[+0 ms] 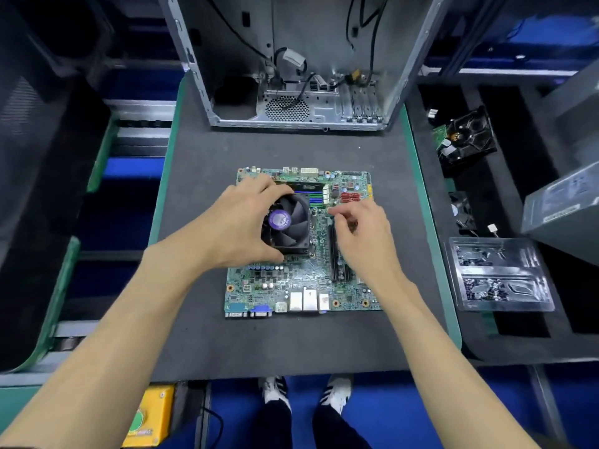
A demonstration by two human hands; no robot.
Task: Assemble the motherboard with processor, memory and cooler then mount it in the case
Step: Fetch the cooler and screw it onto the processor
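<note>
Nearest the camera, 2 black-and-white sneakers [306, 395] stand on a blue floor, with a yellow box [149, 416] at the left below the bench edge. Beyond them a dark grey mat [194, 319] with a green border carries the motherboard [291, 277], lying flat with its rear ports toward the person. On the board the left hand [240, 222] curls round the black cooler [287, 223], thumb at its near edge and fingers over its far edge; the fan's purple hub label faces up. Just right of the cooler, the right hand [363, 234] hovers over the board's black expansion slots with fingers bent and fingertips drawn together near a small connector; whether it pinches anything cannot be told. Blue and green memory slots [316, 197] lie past the cooler. To the right, off the mat, sits a clear plastic tray [500, 273] of small hardware. Farthest off, the open metal case [298, 76] stands at the mat's far edge, black cables hanging inside.
</note>
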